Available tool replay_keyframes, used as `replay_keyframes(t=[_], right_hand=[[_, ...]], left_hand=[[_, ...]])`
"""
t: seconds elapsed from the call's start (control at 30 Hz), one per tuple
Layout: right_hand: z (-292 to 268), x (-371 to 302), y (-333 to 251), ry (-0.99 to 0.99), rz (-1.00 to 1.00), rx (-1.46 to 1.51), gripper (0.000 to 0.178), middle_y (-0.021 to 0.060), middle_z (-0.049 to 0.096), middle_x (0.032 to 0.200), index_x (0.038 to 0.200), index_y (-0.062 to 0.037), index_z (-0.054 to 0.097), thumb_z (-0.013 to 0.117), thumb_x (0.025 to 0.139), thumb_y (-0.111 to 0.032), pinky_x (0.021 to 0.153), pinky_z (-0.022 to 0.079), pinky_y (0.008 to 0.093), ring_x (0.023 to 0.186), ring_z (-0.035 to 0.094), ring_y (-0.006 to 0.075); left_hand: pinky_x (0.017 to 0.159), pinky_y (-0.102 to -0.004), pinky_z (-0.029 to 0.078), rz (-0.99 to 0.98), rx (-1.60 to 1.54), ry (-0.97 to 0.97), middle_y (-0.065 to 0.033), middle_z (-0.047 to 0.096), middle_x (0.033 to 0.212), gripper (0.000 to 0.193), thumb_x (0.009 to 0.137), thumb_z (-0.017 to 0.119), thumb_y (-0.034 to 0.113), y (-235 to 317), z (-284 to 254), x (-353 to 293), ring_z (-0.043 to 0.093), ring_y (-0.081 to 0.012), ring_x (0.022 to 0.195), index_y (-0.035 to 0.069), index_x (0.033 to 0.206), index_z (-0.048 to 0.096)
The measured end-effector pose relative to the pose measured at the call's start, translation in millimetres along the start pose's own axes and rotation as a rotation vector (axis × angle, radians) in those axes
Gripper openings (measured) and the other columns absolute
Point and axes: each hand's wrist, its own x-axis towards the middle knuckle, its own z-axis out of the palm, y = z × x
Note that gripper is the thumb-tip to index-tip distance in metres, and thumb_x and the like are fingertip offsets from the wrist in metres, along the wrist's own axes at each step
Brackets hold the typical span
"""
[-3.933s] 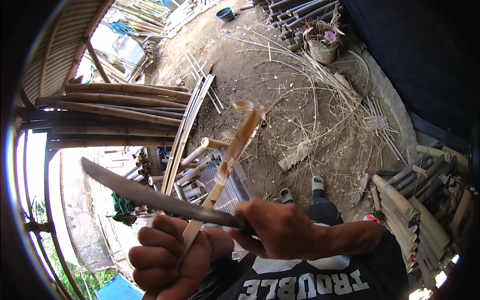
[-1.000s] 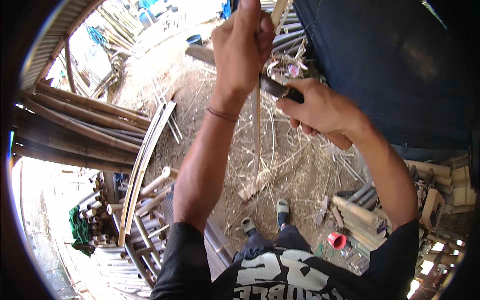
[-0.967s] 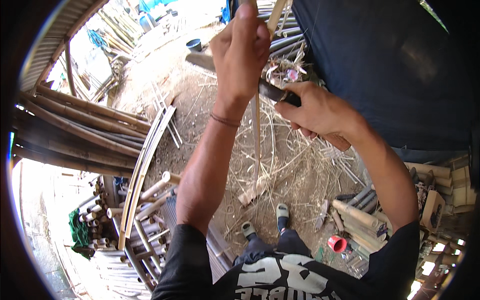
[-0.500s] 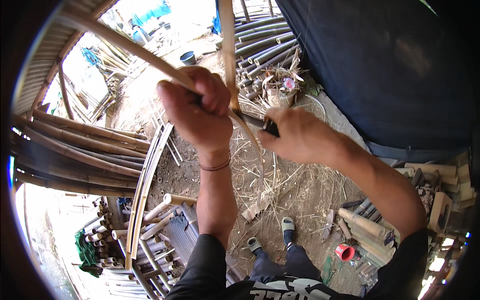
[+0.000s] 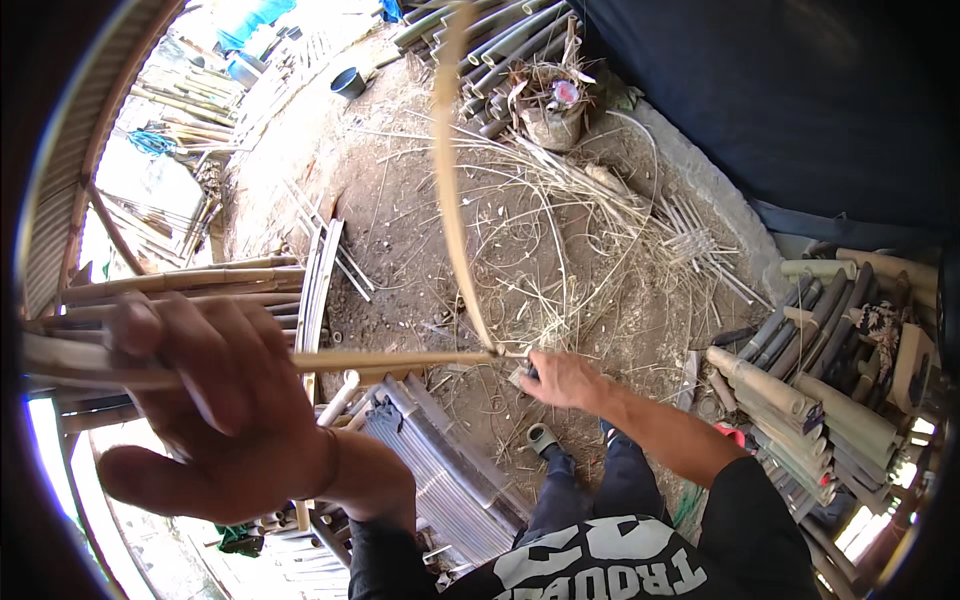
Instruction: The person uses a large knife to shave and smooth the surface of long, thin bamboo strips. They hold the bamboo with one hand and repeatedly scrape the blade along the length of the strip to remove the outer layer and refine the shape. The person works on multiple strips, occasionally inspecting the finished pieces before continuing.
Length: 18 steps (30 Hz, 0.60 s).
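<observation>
My left hand (image 5: 225, 400) is at the left, large and near the camera, its thumb and fingers stretched apart. It lies against a pale split bamboo strip (image 5: 400, 360) that runs crosswise behind it. Lower right of the middle, my right hand (image 5: 565, 380) is closed around the dark handle of a knife (image 5: 530, 370). The blade is mostly hidden where it meets the bamboo. From that same spot a second bamboo strip (image 5: 450, 190) rises in a curve to the upper edge, forming a fork with the first one.
Thin bamboo shavings (image 5: 590, 200) litter the dirt floor. A filled pot (image 5: 550, 125) stands near stacked bamboo poles (image 5: 500, 45). A dark bucket (image 5: 348, 83) is farther off. Cut bamboo (image 5: 770, 385) lies at the right, and a slatted panel (image 5: 430, 450) beside my legs.
My left hand has swung left and down, its fist opening into spread fingers. My right hand has come down with the knife, and the two bamboo strips now stand wider apart.
</observation>
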Motion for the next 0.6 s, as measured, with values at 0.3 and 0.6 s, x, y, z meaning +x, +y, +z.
replay_keyframes(t=[0.3,0.6], right_hand=[[30.0,-20.5,32.8,-0.506,0.226,1.011,0.035,0.0049,0.056,0.063,0.094,0.0001,0.056,0.056,0.097,-0.035,0.042,0.047,0.0304,0.048,0.054,0.0122],[26.5,-58.6,-16.5,0.121,-0.327,0.243,0.039,0.0202,0.061,0.067,0.101,0.0042,0.055,0.060,0.093,-0.034,0.052,0.055,0.0411,0.066,0.067,0.0355]], left_hand=[[0.038,-0.0239,0.026,-0.234,-0.002,-0.050,0.0025,0.036,0.050,0.062,0.094,0.038,0.067,-78.9,-34.2,-165.7,0.034,-0.0082,0.042,0.011,0.069,0.044],[0.040,-0.0213,0.021,-0.072,0.071,0.075,0.0054,0.035,0.053,0.053,0.094,0.046,0.062,-86.6,-18.3,-184.3,0.030,-0.0041,0.043,0.014,0.072,0.041]])
